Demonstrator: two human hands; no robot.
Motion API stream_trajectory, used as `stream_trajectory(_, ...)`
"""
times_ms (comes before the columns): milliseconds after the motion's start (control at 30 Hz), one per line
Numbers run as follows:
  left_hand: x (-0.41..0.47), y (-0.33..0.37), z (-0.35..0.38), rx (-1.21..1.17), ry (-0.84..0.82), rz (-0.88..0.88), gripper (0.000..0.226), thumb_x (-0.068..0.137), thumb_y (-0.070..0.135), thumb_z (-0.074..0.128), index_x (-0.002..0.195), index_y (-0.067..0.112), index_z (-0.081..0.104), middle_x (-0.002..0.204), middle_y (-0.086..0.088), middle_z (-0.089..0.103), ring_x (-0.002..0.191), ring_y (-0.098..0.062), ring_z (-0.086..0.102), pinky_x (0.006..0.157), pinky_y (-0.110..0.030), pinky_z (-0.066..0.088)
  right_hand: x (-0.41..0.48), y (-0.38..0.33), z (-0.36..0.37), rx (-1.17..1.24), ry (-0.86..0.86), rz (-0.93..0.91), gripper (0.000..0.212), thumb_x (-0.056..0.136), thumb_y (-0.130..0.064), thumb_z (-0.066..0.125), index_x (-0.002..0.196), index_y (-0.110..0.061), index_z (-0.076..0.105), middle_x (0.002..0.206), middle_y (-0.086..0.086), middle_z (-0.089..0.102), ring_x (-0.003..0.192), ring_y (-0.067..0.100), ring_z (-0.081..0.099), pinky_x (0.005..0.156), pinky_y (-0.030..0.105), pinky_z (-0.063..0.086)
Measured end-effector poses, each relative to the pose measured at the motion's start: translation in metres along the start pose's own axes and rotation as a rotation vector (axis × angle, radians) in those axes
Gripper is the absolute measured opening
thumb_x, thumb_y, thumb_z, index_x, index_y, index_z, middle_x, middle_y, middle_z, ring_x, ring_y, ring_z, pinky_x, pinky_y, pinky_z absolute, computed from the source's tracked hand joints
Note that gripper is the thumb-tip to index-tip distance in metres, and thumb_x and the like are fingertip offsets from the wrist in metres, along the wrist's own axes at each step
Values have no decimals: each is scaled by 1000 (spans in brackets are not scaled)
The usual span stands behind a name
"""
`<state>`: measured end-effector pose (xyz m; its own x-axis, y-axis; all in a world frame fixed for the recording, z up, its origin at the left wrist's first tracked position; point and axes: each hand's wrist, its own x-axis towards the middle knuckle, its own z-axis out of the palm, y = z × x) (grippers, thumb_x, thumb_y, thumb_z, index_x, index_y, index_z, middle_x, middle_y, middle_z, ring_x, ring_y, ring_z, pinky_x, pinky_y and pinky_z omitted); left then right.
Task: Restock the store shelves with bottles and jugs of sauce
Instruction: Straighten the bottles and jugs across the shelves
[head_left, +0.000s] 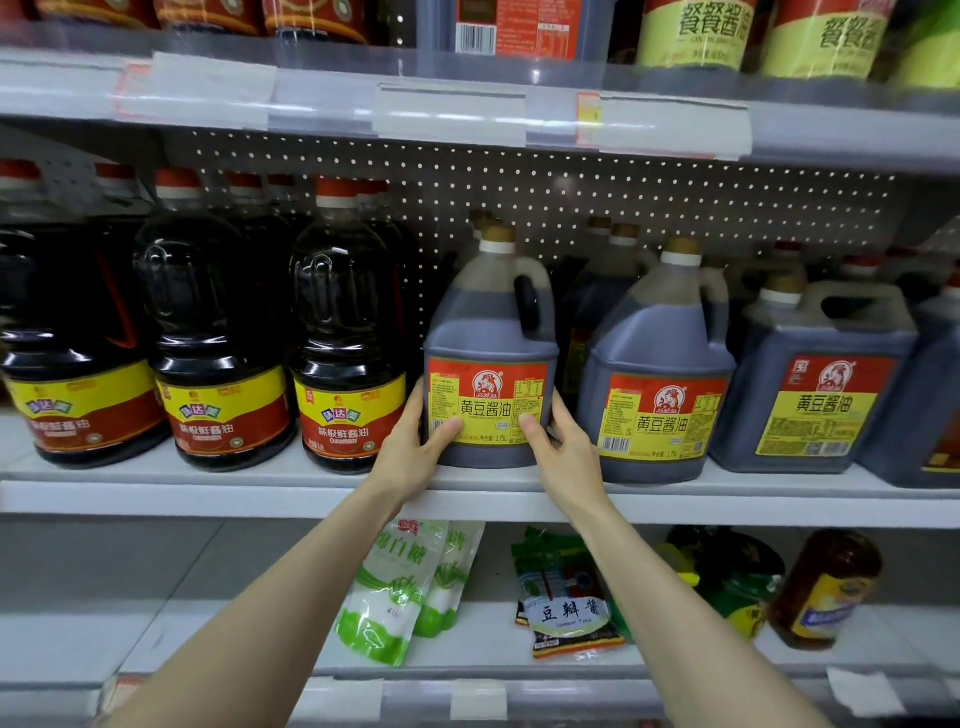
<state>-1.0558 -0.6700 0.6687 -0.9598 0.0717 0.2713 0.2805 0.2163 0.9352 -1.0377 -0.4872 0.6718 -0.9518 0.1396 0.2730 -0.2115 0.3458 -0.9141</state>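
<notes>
Shop — stocked shelves (208, 499), price-tag strips (447, 114)

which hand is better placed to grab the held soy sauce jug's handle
Probably right: the right hand grips the right side of the grey plastic soy sauce jug, just below its handle; the left hand holds the far side.

The middle jug (488, 332) is labelled 黄豆酱油 and 1.75L; the pouch (569, 613) below reads 豆瓣酱.
</notes>
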Motion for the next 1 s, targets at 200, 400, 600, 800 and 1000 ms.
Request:
stream_trajectory(200,-19,26,1,21,55,-4,58,94,20,59,145,21,33,124,11,56,120,-9,53,105,-34,42,-17,-19,-7,125,13,65,63,95,-29,58,151,-19,30,150,-1,42,137,14,39,104,19,34)
stream_trajectory(400,-53,61,7,60,132,1,53,94,21,59,142,15,37,128,6,53,115,-7,51,87,-13,41,-45,-46,-36,73,95,86,50,95,-26,58,142,-14,45,135,2,55,120,8,50,87,9,38)
stream_trajectory(600,-56,91,32,47,95,2,55,92,25,62,141,12,40,126,-3,54,112,-16,52,87,-25,41,-60,-66,-84,72,159,117,49,95,-30,58,141,-16,47,123,-4,58,116,11,53,91,20,38)
stream_trajectory(800,-52,101,76,9,37,-30,54,90,25,64,138,13,43,128,-7,56,115,-20,54,97,-36,47,-59,-59,-134,79,198,132,48,94,-30,59,139,-15,49,121,-4,59,115,12,54,92,22,41)
stream_trajectory(1000,-45,96,123,-12,44,-81,61,88,30,67,141,16,40,136,-7,50,123,-21,48,102,-37,42,-44,-36,-164,60,142,147,56,93,-32,61,143,-16,43,138,2,52,122,14,51,93,23,40)
